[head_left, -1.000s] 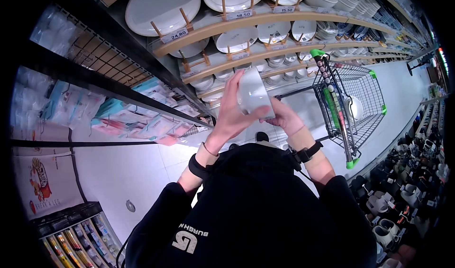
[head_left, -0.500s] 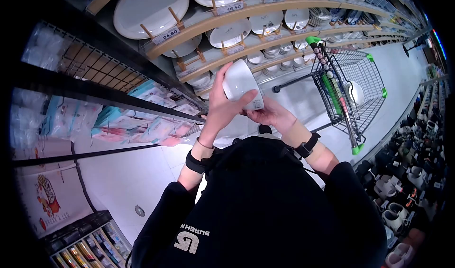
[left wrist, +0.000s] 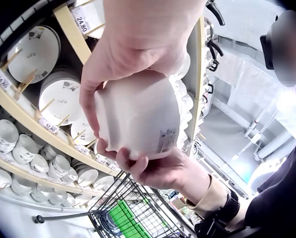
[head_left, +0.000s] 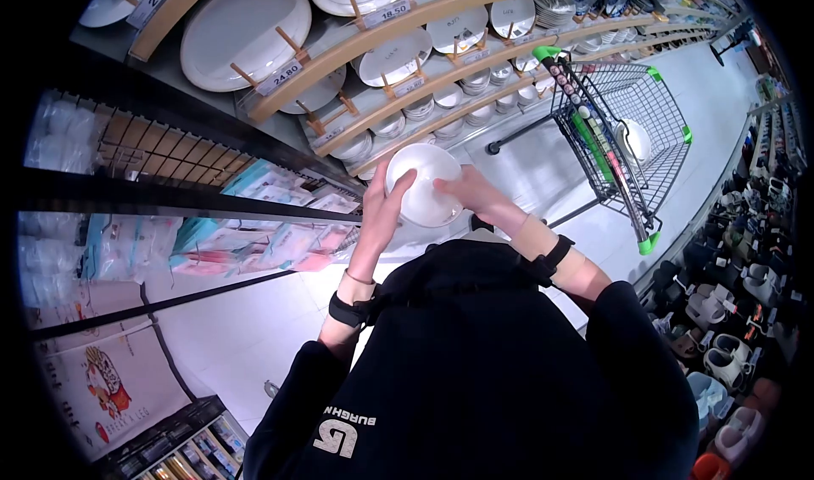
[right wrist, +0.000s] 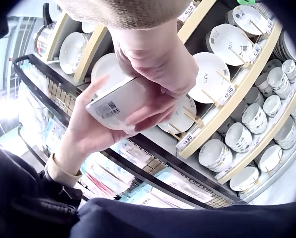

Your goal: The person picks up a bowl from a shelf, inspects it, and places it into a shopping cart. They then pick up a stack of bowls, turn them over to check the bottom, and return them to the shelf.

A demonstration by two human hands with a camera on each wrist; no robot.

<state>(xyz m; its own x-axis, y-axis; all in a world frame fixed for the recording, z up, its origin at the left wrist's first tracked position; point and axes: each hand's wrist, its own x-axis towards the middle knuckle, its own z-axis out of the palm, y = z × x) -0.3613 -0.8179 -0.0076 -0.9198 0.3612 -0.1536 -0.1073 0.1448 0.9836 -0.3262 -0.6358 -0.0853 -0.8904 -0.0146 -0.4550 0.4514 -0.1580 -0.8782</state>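
Observation:
A deep white bowl (head_left: pixel 424 193) is held between both hands in front of the chest, its hollow inside facing up toward the head camera. My left hand (head_left: pixel 381 213) grips the left side, thumb over the rim and on the inner wall. On the opposite side my right hand (head_left: pixel 485 196) holds the rim, its thumb also reaching inside. Fingers of both hands wrap the outer wall in the wrist views. A printed barcode label (left wrist: pixel 167 140) is stuck on the outside of the bowl, also visible in the right wrist view.
Shelves of plates (head_left: pixel 394 56) and stacked bowls with price tags rise ahead. A shopping cart (head_left: pixel 623 132) with green corners stands to the right, a round white dish (head_left: pixel 632 143) inside. Hanging packets (head_left: pixel 254 230) line the left; shoes (head_left: pixel 729 353) fill a rack at far right.
The bowl has been turned from its side, showing the outer wall, to mouth up with its inside visible. Both hands have shifted round it and slightly lower; the head view has swung a little right.

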